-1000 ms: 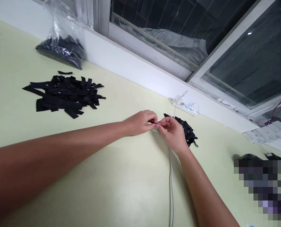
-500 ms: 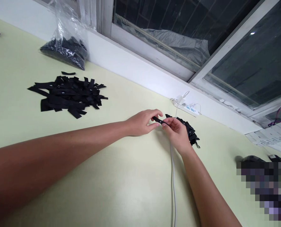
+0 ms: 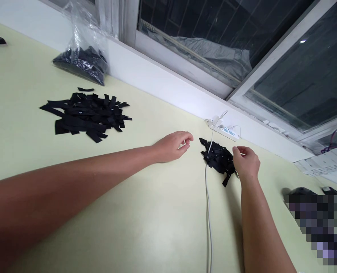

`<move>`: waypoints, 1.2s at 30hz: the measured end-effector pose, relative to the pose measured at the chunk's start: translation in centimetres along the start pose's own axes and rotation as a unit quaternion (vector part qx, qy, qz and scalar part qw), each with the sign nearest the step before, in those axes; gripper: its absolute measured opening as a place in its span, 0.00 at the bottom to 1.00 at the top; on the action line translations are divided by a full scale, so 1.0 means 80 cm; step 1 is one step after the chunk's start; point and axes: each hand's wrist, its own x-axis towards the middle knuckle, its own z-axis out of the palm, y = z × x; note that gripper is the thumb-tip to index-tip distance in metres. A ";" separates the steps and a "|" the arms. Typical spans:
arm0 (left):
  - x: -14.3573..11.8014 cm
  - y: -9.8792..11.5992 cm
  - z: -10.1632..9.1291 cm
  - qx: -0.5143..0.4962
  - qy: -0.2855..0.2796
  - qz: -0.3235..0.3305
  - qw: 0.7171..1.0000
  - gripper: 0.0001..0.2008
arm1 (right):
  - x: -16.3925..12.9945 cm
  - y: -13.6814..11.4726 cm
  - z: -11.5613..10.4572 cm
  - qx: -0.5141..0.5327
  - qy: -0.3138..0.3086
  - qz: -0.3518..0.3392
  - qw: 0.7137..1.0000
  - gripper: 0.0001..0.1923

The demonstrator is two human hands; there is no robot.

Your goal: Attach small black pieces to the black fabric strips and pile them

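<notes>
My left hand hovers just above the pale green table, fingers loosely curled and apart, with nothing in them. My right hand rests at the right edge of a small pile of folded black fabric pieces. Its fingertips touch the pile and I see nothing held in them. A white cable runs from the table's near edge up past the small pile. A bigger heap of flat black fabric strips lies far to the left.
A clear plastic bag of black pieces leans on the white wall under the window. A white power strip sits against the wall behind the small pile. Papers and dark objects lie at the right.
Both hands were pinching one black piece together. They have parted: my right hand moved right to the small pile and the piece is no longer between the hands. My left hand stayed.
</notes>
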 end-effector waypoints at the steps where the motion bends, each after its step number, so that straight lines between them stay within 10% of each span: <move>1: 0.000 0.001 0.000 0.003 0.000 0.001 1.000 0.07 | 0.000 -0.001 -0.001 -0.004 0.016 -0.001 1.000 0.16; 9: -0.003 0.004 -0.002 0.029 0.001 -0.046 0.999 0.09 | -0.031 -0.036 0.009 0.097 0.066 -0.003 0.993 0.20; 15: 0.005 0.017 -0.004 0.151 0.012 -0.122 0.981 0.14 | -0.091 -0.083 0.039 0.230 -0.152 -0.115 0.954 0.23; 18: 0.017 0.007 -0.039 0.246 -0.043 -0.146 0.957 0.11 | -0.103 -0.090 0.044 0.235 -0.224 -0.155 0.933 0.22; 27: 0.000 -0.041 -0.241 0.419 -0.084 -0.307 0.851 0.09 | -0.095 -0.083 0.039 0.195 -0.201 -0.138 0.950 0.22; 30: -0.003 -0.022 -0.247 0.401 -0.147 -0.410 0.806 0.13 | -0.094 -0.080 0.041 0.180 -0.200 -0.141 0.953 0.22; 36: 0.001 -0.022 -0.220 0.420 -0.145 -0.415 0.794 0.16 | -0.091 -0.074 0.050 0.189 -0.230 -0.132 0.945 0.21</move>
